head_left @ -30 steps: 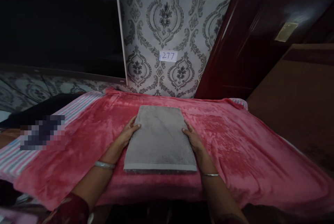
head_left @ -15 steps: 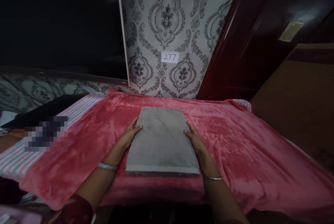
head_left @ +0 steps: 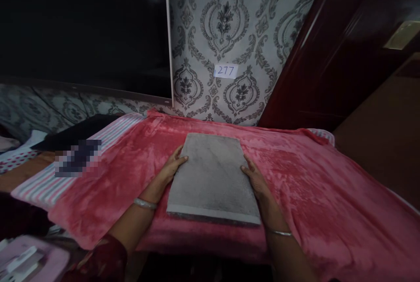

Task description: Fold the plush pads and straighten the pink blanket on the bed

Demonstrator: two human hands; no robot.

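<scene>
A folded grey towel [head_left: 213, 177] with a paler band along its near edge lies flat on the red plush blanket [head_left: 295, 185]. My left hand [head_left: 173, 164] grips its left side, the thumb on top and the other fingers partly hidden at the edge. On the opposite side, my right hand [head_left: 256, 178] holds the towel the same way, thumb resting on the upper face. Whether the towel touches the blanket all along its underside is hidden.
Beneath the red blanket, a striped cloth [head_left: 42, 190] shows at the left, with a blurred-out dark item [head_left: 78, 158] on it. A large black screen [head_left: 85, 28] hangs at the back left. A pink tray [head_left: 52, 255] is at the lower left, and a brown panel [head_left: 377, 128] stands right.
The whole view has shifted, so the scene sits slightly further right in the picture. Both hands keep the same hold on the towel, which looks unchanged on the blanket.
</scene>
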